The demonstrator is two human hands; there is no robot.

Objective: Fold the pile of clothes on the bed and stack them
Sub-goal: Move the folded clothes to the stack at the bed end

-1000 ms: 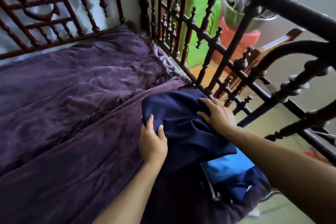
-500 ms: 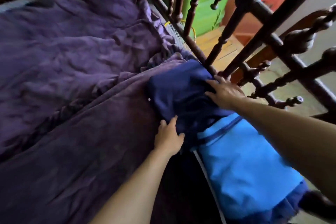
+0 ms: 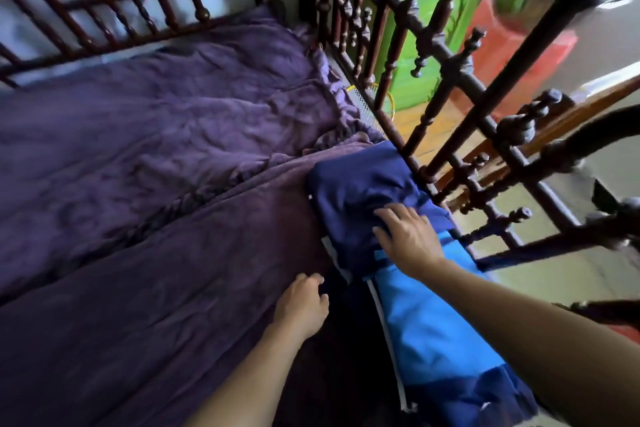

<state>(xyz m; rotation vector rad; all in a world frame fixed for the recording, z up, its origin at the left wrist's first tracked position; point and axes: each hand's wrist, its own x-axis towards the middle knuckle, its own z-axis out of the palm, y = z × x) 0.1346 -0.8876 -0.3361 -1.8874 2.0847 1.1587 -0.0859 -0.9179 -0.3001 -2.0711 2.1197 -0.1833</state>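
Here right hand [image 3: 408,239] flat on navy garment [image 3: 360,191]; left hand [image 3: 303,302] beside.

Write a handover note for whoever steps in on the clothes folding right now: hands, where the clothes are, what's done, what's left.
Right hand: fingers spread, resting flat on the navy garment.
Left hand: fingers curled at the near edge of the clothes; whether its grip holds cloth is unclear.
Clothes: navy garment, folded, beside the bed rail, overlapping the far end of the bright blue garment; both on the purple bedcover.
Done: navy garment looks folded and stacked.
Left: probably smooth and square the stack.
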